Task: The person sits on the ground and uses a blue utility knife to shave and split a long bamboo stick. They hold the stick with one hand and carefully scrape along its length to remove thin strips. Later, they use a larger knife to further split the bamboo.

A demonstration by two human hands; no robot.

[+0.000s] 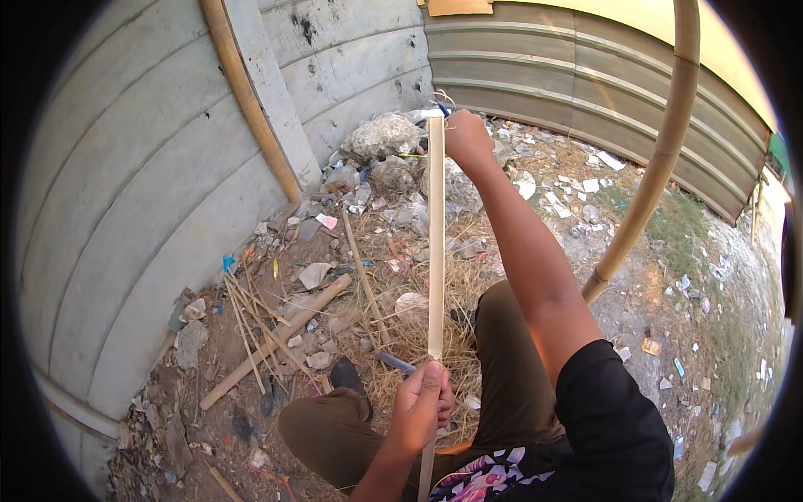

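Note:
A long, flat, pale bamboo strip (436, 243) runs upright in front of me, from near my body to the far rubble. My left hand (421, 403) is closed round its lower part, thumb on top. At the strip's far end my right hand (468, 140) is a closed fist with the arm stretched out. A small dark blue piece (443, 109) shows beside that fist; whether it belongs to a tool in it I cannot make out. A thin pale shaving (442, 96) curls there too.
A thick bamboo pole (661, 159) slants up at my right. Thin bamboo sticks (248, 322) and a thicker pole (276, 341) lie at left among litter and straw. Rocks (381, 136) stand by the grey wall (142, 184); a metal fence (577, 75) is behind.

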